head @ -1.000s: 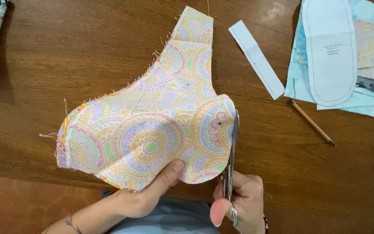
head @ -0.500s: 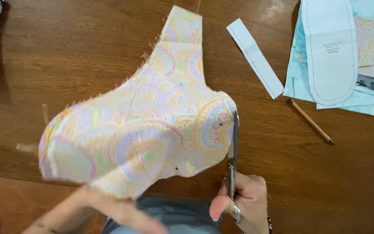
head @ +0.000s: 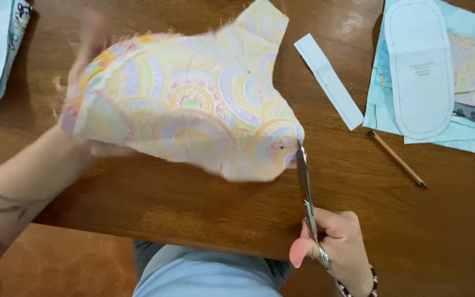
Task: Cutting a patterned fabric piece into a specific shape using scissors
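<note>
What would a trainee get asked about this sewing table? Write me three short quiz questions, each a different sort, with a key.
1. True or false: the scissors are in the right hand.
2. Which lies nearest the pencil? A) white paper strip B) left hand C) scissors
3. Fill in: the left hand holds the patterned ____.

Key: 1 true; 2 A; 3 fabric.

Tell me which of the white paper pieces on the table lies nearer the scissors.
The narrow white strip, lying bare on the wood just beyond the scissors. The oval pattern piece lies farther right, on the blue fabric.
</note>
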